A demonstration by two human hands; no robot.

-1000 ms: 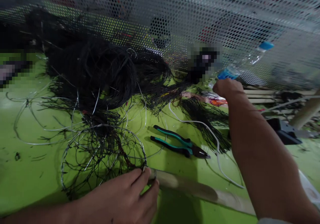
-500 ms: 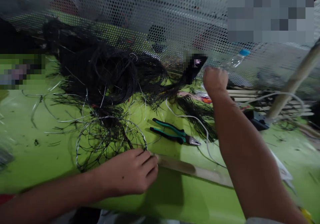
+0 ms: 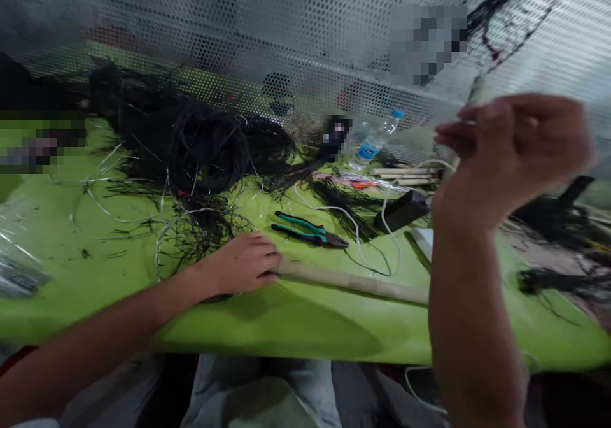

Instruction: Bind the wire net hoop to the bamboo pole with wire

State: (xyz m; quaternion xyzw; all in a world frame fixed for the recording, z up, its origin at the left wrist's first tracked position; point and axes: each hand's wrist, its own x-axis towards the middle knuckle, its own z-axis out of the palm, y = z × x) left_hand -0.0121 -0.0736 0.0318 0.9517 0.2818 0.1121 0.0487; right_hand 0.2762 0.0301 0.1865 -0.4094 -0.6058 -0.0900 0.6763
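My left hand (image 3: 251, 262) is closed around the end of a pale wooden stick (image 3: 348, 280), where it meets a wire hoop (image 3: 159, 243) strung with black netting. The stick lies to the right along the green table. Raised at the right, my right hand (image 3: 515, 148) has its fingers pressed together; what they pinch, if anything, is too fine or blurred to make out. Between the hands lie pliers (image 3: 310, 229) with black and teal handles, jaws to the right. A large heap of black cord (image 3: 205, 141) is behind my left hand.
A perforated metal panel (image 3: 191, 27) stands along the table's back. A water bottle (image 3: 377, 141), a black box (image 3: 403, 210), a white cable (image 3: 356, 224) and bundled sticks (image 3: 405, 174) lie near it. Behind my right hand rises a pole (image 3: 477, 87) topped with black netting. Below is the table's front edge (image 3: 296, 353).
My right hand has risen away from the table, up and to the right, turning from a fist to pinched fingers. My left hand keeps its hold on the stick. The view has shifted.
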